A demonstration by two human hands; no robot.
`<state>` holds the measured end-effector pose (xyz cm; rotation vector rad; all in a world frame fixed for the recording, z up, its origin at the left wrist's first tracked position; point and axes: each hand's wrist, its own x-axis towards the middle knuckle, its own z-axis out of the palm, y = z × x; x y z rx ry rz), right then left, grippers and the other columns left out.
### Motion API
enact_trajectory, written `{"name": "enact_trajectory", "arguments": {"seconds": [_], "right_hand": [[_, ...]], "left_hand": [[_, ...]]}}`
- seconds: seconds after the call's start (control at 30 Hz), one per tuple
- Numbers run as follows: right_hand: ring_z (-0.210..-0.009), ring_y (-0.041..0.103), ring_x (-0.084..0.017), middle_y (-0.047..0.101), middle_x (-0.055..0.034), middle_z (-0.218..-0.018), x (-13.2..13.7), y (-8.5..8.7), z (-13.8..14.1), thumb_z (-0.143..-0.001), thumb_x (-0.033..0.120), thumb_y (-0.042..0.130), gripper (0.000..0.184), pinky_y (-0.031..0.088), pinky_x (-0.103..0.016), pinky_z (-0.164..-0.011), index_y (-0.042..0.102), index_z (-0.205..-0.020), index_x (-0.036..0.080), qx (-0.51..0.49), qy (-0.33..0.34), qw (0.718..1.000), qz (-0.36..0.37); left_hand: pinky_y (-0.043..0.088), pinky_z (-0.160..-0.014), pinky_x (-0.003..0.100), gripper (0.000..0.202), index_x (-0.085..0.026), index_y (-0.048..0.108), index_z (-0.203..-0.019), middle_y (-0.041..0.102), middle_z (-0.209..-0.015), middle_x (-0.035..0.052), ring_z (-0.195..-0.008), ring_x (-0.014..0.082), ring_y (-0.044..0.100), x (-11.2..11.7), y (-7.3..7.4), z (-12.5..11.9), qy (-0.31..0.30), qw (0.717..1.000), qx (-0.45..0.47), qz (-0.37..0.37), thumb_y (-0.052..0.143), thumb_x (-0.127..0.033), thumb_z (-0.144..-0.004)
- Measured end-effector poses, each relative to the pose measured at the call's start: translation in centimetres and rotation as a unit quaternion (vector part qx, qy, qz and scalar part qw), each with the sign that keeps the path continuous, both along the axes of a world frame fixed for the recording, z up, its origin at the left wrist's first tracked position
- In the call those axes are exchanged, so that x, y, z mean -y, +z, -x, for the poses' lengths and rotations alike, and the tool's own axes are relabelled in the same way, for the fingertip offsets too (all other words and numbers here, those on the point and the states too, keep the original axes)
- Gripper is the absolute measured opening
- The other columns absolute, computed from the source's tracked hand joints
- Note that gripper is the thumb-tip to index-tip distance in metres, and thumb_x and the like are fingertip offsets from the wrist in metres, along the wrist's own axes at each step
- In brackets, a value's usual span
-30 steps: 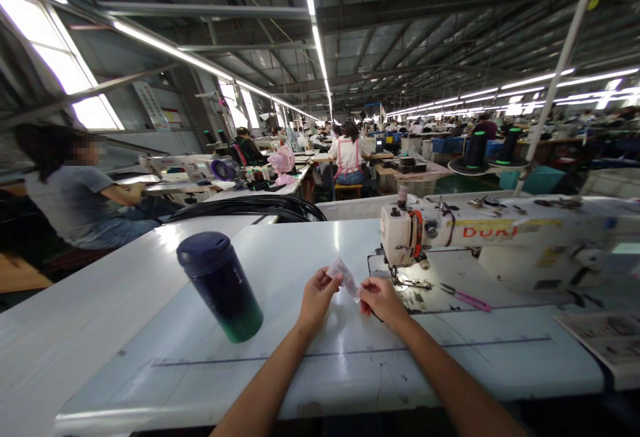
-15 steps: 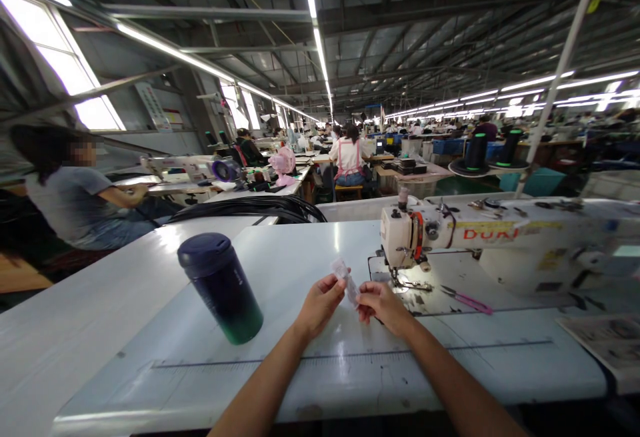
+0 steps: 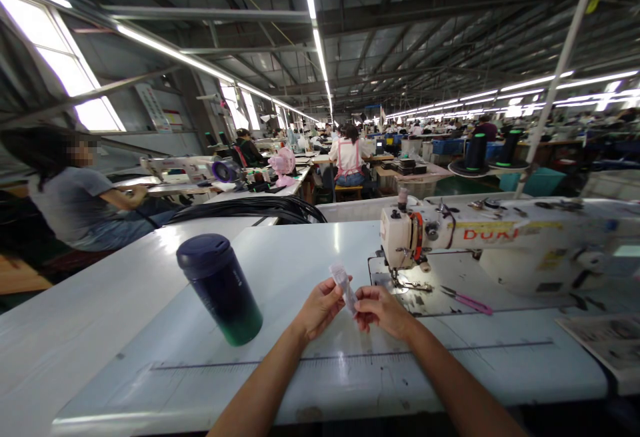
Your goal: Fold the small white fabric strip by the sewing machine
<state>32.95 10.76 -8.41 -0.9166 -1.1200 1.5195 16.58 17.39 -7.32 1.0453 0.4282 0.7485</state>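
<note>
A small, crinkled, translucent plastic packet (image 3: 344, 285) is stretched between my two hands above the table. My left hand (image 3: 320, 307) pinches its left side between thumb and fingers. On the lower right part of it, my right hand (image 3: 381, 310) closes its fingertips. What lies inside the packet is too small to make out. Just right of my hands stands a white sewing machine (image 3: 500, 230), its needle area near my right hand. Pink-handled thread snips (image 3: 467, 300) rest on the machine bed.
A dark blue-to-green tumbler (image 3: 220, 290) stands on the table to the left. A ruler strip (image 3: 350, 357) runs along the front. Behind lies a bundle of black cord (image 3: 250, 207). Black thread cones (image 3: 479, 152) sit on a stand at right. A co-worker (image 3: 90, 190) sits at far left.
My hands have shifted the packet slightly, and more of its length shows between them. The co-worker at left has leaned a little further left.
</note>
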Motion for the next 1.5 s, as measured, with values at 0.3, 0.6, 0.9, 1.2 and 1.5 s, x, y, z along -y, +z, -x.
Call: {"name": "enact_trajectory", "arguments": {"seconds": [0.3,0.6,0.9,1.2,1.5], "right_hand": [[-0.049,0.055,-0.011,0.063,-0.0031,-0.066,0.2,0.3,0.1,-0.066,0.032,0.067,0.024,0.043,-0.022,-0.046,0.058,-0.075,0.011,0.023,-0.016,1.0,-0.002],[-0.048,0.055,-0.011,0.063,-0.0032,-0.066,0.0,0.3,0.1,-0.067,0.039,0.071,0.032,0.041,-0.021,-0.045,0.06,-0.075,0.01,0.06,-0.016,0.998,-0.032],[-0.048,0.055,-0.011,0.062,-0.0033,-0.065,-0.3,-0.3,0.3,-0.065,0.036,0.07,0.029,0.043,-0.022,-0.046,0.059,-0.071,0.01,0.062,-0.049,0.997,-0.007],[-0.051,0.057,-0.012,0.062,-0.0038,-0.063,-0.7,-0.9,0.3,-0.062,0.039,0.071,0.032,0.044,-0.023,-0.048,0.057,-0.069,0.011,0.064,-0.066,0.995,0.04],[-0.042,0.036,-0.003,0.049,0.0034,-0.054,-1.3,-1.1,-0.2,-0.063,0.06,0.075,0.054,0.02,-0.019,-0.04,0.056,-0.075,0.011,0.069,-0.197,0.978,0.014]], "left_hand": [[0.049,-0.075,0.025,0.051,-0.014,0.07,-0.096,0.066,-0.092,0.0054,-0.079,0.0134,0.06,-0.3,-0.2,-0.1,0.023,1.0,0.004,-0.01,0.084,-0.048,-0.06],[0.052,-0.059,0.028,0.043,-0.015,0.066,-0.098,0.067,-0.087,0.0065,-0.071,0.0172,0.062,-0.5,-0.6,-0.2,-0.008,1.0,0.008,-0.019,0.077,-0.047,-0.07],[0.051,-0.067,0.032,0.046,-0.01,0.062,-0.113,0.068,-0.096,0.0111,-0.068,0.0175,0.061,-0.1,-0.3,-0.4,-0.02,0.999,-0.029,-0.034,0.06,-0.047,-0.086],[0.049,-0.074,0.032,0.039,-0.012,0.052,-0.118,0.063,-0.094,0.0066,-0.068,0.015,0.06,-0.2,-1.3,-1.0,-0.033,0.995,-0.053,-0.082,0.052,-0.041,-0.092],[0.045,-0.053,0.019,0.038,-0.013,0.056,-0.089,0.052,-0.067,-0.0027,-0.055,0.0088,0.054,0.1,-0.8,-1.3,0.077,0.99,-0.105,-0.06,0.065,-0.048,-0.08]]}}
